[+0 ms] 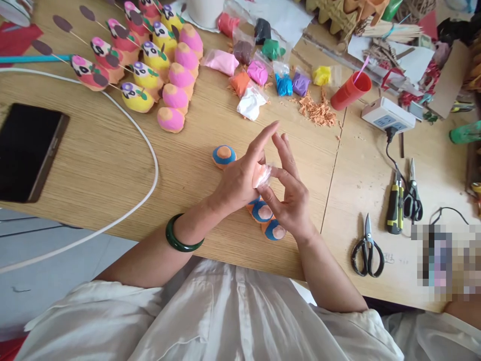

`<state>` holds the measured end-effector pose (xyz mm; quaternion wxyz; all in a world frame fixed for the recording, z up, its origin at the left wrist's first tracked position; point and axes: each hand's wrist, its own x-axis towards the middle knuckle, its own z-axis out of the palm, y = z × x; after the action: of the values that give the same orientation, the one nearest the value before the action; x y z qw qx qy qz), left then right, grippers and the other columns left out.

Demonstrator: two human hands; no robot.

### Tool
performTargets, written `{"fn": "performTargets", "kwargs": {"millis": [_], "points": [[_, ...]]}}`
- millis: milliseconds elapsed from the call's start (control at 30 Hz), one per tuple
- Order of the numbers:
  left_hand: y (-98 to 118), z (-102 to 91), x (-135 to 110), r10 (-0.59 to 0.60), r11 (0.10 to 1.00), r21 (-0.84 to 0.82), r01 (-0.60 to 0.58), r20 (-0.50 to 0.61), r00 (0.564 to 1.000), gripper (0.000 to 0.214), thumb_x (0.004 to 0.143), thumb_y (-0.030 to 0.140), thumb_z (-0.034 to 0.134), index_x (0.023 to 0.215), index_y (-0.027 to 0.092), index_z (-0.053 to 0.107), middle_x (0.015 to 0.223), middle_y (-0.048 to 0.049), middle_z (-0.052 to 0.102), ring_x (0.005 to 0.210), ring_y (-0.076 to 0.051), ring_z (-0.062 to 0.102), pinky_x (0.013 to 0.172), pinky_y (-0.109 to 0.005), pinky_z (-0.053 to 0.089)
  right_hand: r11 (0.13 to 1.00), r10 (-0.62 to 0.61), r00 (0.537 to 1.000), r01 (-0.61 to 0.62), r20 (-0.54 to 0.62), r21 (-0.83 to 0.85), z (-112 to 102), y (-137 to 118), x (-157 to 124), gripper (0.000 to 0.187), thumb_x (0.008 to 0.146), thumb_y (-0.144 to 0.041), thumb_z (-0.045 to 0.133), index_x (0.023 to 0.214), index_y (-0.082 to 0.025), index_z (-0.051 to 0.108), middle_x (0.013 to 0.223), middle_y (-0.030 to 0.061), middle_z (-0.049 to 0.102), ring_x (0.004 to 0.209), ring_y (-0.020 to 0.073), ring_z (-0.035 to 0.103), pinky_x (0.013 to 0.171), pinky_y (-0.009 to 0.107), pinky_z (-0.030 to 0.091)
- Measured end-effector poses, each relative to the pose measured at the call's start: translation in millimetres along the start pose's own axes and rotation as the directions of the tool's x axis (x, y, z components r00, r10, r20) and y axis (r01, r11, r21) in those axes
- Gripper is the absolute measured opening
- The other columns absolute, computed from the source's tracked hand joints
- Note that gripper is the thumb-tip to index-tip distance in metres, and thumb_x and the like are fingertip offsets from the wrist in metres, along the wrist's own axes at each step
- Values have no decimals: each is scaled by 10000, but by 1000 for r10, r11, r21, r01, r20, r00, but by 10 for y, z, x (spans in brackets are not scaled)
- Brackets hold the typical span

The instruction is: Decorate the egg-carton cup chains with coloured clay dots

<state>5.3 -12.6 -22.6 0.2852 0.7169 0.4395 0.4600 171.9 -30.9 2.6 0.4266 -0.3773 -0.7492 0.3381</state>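
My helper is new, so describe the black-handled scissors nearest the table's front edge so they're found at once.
On the light wooden table, look right of the person's right hand, past the dark seam. There lie the metal-bladed scissors with black loop handles. Unlike the second black-handled pair beside the yellow-and-black tool, they lie apart, nearer the front edge.

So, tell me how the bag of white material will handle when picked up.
The bag of white material will probably feel floppy, since its clear film looks thin and creased. Its uneven, flattish shape seems unlikely to roll.
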Motion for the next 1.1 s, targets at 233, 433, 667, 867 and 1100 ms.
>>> {"fn": "performTargets", "kwargs": {"millis": [233,433,667,867,1100], "points": [[71,-15,8,81,997,-18,-81,3,997,664,1085,473,584,1690,322,358,955,2,716,708,-157,710,667,-307,619,989,29,999,-26,-15,148,-11,-15,12,97,987,-420,785,1029,-341,748,1695,-38,595,1702,312,415,1427,614,316],[58,-48,31,25,1000,-14,-25,-34,999,693,1035,511,686,1647,297,443,992,-17,735,702,-155,681,656,-306,600,984,122,988,-109,-92,138,-64,37,9,286,915,-573,839,980,-311,744,1677,-10,591,1692,359,420,1380,660,375],[19,-20,68,153,986,-57,-156,-56,987,659,1038,381,661,1649,335,418,1238,-38,760,733,-138,702,629,-271,603,993,114,989,-111,-94,41,-48,10,-36,354,865,-550,909,1167,-401,797,1768,-30,517,1702,387,403,1331,666,462],[-23,4,-5,-18,1000,-17,18,13,1000,636,1061,435,658,1646,359,420,1213,-45,757,988,-231,798,755,-325,659,1000,9,992,-11,-125,-18,68,-99,-62,179,1026,-429,740,1200,-406,778,1774,-81,503,1732,344,359,1382,676,373],[45,-33,6,-22,999,-22,24,97,995,616,1021,366,675,1613,307,514,1006,-17,775,831,-203,774,689,-309,633,979,160,983,-146,-94,141,90,-188,-56,227,994,-566,766,1060,-349,769,1773,-82,479,1770,364,253,1409,696,293]]}}
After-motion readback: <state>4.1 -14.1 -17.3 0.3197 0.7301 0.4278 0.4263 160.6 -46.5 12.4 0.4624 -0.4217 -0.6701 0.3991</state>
